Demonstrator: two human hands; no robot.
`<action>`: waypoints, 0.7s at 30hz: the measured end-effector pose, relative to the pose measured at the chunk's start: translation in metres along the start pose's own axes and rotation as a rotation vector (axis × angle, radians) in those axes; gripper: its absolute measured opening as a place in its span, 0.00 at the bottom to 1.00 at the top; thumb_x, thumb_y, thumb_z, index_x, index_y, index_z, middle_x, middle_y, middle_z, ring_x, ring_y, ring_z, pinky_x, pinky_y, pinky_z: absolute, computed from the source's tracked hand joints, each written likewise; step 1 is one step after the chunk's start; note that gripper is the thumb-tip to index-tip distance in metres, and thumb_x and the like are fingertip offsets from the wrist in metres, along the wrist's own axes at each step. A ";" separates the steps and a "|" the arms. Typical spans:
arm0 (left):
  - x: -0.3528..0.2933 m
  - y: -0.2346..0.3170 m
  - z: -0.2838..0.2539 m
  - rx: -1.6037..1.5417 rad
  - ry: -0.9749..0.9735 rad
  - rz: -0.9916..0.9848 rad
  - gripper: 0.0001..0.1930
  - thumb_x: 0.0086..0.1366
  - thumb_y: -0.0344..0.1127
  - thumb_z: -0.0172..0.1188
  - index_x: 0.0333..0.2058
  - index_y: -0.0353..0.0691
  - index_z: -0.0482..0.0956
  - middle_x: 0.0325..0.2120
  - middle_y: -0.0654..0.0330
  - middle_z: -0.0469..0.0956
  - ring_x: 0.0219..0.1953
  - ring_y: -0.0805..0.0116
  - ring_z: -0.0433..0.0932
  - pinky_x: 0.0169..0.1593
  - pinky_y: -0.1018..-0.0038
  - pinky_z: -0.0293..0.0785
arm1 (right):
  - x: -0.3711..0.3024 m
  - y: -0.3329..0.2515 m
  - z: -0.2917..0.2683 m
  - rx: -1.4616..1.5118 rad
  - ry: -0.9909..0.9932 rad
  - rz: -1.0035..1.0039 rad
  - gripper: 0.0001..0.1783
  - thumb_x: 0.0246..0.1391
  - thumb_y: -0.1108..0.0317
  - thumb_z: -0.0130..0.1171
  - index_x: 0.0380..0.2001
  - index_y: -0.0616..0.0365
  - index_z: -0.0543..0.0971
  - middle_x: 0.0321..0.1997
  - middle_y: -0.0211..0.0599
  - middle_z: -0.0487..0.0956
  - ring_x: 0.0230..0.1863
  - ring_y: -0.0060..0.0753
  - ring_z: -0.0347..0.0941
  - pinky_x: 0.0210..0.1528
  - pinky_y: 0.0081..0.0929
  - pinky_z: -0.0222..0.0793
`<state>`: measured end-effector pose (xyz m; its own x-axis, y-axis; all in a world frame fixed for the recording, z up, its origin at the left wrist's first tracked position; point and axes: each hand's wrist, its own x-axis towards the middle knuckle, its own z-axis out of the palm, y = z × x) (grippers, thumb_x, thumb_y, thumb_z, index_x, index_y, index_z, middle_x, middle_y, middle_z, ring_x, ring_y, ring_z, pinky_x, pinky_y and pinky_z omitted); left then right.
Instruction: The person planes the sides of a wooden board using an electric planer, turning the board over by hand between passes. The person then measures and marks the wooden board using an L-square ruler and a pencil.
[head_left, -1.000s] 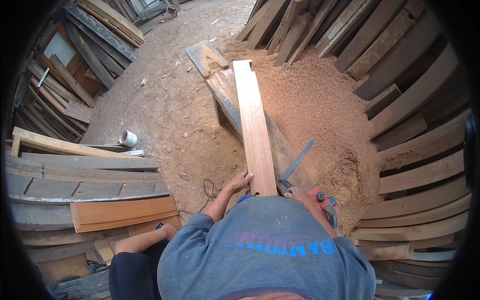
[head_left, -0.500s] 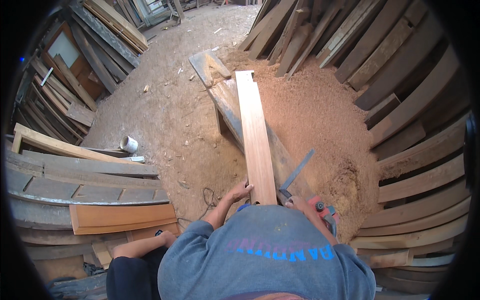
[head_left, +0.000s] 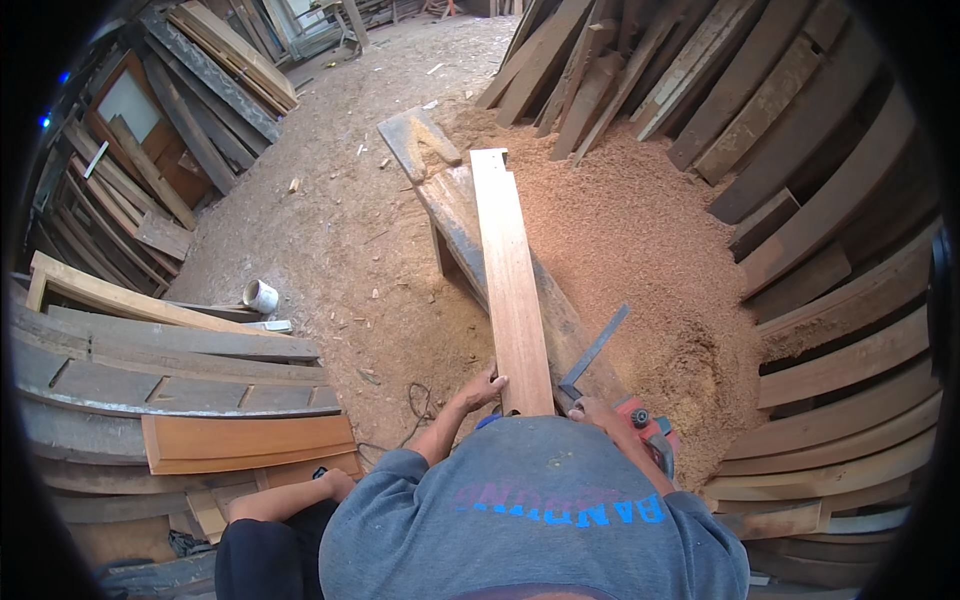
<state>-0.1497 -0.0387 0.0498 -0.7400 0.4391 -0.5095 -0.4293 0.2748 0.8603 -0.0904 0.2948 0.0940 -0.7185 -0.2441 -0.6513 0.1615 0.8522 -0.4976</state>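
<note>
A long pale wooden plank (head_left: pixel 512 280) with a notched far end lies lengthwise in front of me on a worn wooden bench (head_left: pixel 452 205). My left hand (head_left: pixel 485 387) grips the plank's left edge near its close end, thumb on top and fingers down the side. Just right of the plank, my right hand (head_left: pixel 592 411) is closed around the dark stock of a try square (head_left: pixel 596 347). The square's metal blade points away and to the right. My chest hides the near end of the plank.
A red power tool (head_left: pixel 640 416) sits right of my right hand. A dark cord (head_left: pixel 418 402) lies on the floor at left. Stacked boards (head_left: pixel 840 375) line the right, and an orange-brown panel (head_left: pixel 250 443) lies at left beside a white bucket (head_left: pixel 261 296). Shavings cover the floor.
The whole view has shifted slightly. Both hands keep their hold, and the plank and try square show no clear movement against the bench.
</note>
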 end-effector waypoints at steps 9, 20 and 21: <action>-0.017 0.025 0.004 -0.021 0.050 -0.047 0.43 0.73 0.40 0.53 0.73 0.24 0.37 0.70 0.40 0.60 0.71 0.54 0.62 0.72 0.69 0.57 | -0.001 0.004 0.003 0.024 -0.001 -0.014 0.28 0.59 0.49 0.58 0.54 0.60 0.79 0.55 0.57 0.81 0.59 0.56 0.76 0.58 0.50 0.71; -0.015 0.017 0.006 0.035 0.108 0.027 0.42 0.75 0.40 0.54 0.74 0.29 0.40 0.64 0.43 0.70 0.61 0.58 0.73 0.65 0.68 0.69 | 0.003 0.004 0.003 -0.012 0.005 -0.038 0.29 0.60 0.49 0.58 0.56 0.61 0.79 0.56 0.57 0.80 0.60 0.57 0.76 0.59 0.49 0.70; -0.012 0.012 0.006 0.036 0.109 0.046 0.41 0.75 0.39 0.54 0.75 0.32 0.41 0.65 0.44 0.69 0.63 0.59 0.72 0.66 0.68 0.67 | 0.004 0.004 0.003 -0.026 0.003 -0.049 0.30 0.60 0.49 0.58 0.56 0.61 0.78 0.57 0.57 0.80 0.60 0.57 0.75 0.59 0.49 0.70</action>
<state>-0.1426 -0.0360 0.0663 -0.8115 0.3568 -0.4628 -0.3758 0.2879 0.8809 -0.0908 0.2958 0.0880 -0.7272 -0.2842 -0.6249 0.1084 0.8513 -0.5134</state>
